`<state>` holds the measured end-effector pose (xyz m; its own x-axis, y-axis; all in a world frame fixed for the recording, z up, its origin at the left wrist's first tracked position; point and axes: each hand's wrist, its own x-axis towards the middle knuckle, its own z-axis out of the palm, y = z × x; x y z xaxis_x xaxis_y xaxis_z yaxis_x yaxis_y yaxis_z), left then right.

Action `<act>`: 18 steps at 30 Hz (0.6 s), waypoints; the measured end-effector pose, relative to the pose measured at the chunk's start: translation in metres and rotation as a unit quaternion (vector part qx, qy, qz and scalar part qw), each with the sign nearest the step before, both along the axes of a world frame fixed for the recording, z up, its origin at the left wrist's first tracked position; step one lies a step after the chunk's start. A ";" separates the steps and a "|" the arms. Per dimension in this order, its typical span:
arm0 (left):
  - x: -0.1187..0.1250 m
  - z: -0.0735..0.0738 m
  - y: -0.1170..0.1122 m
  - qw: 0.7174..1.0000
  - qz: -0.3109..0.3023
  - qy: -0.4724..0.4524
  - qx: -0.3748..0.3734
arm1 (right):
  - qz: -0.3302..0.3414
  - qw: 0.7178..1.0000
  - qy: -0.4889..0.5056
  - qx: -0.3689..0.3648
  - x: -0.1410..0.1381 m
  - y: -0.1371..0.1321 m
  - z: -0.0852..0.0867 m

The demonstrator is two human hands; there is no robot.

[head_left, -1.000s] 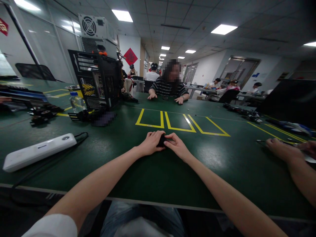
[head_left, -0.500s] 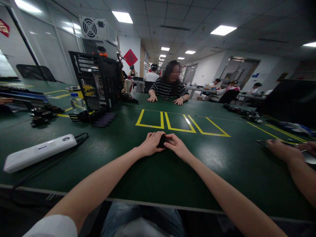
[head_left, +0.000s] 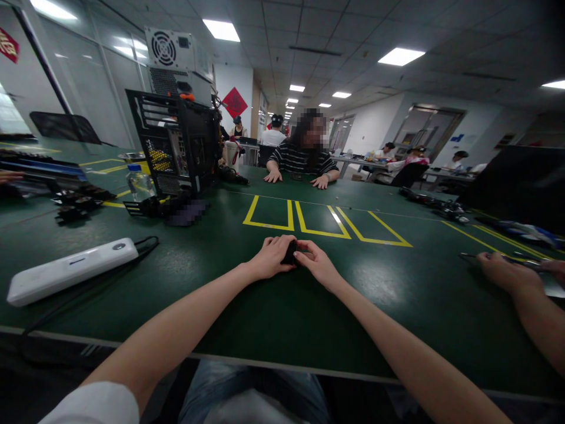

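Together, hands [head_left: 271, 256] [head_left: 319, 264] around black object [head_left: 289, 254]

Wide dark-green desk [head_left: 309, 324] with yellow tape outlines [head_left: 268, 226] spanned foreground. Bright rectangular light panels [head_left: 401, 56] glowed in grey tiled ceiling [head_left: 304, 20]. Along left ran pale glass partition wall [head_left: 79, 73], black-backed chair [head_left: 64, 126] before it. Red diamond-shaped sign [head_left: 235, 102] hung on white wall [head_left: 227, 74] beyond desk. Metal-framed door [head_left: 426, 132] stood farther right.

Single head-worn view, forward and down across the green table [head_left: 282, 321]
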<state>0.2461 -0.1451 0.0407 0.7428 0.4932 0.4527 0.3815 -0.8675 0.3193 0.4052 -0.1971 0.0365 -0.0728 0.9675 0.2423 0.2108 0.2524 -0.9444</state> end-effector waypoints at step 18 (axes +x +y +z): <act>0.000 0.000 -0.001 1.000 0.002 0.006 0.000 | 0.009 0.999 0.034 -0.009 0.001 0.003 -0.005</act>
<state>0.2461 -0.1457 0.0409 0.7455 0.4966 0.4445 0.3892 -0.8658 0.3146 0.4057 -0.1939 0.0312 -0.0733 0.9706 0.2295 0.1412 0.2379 -0.9610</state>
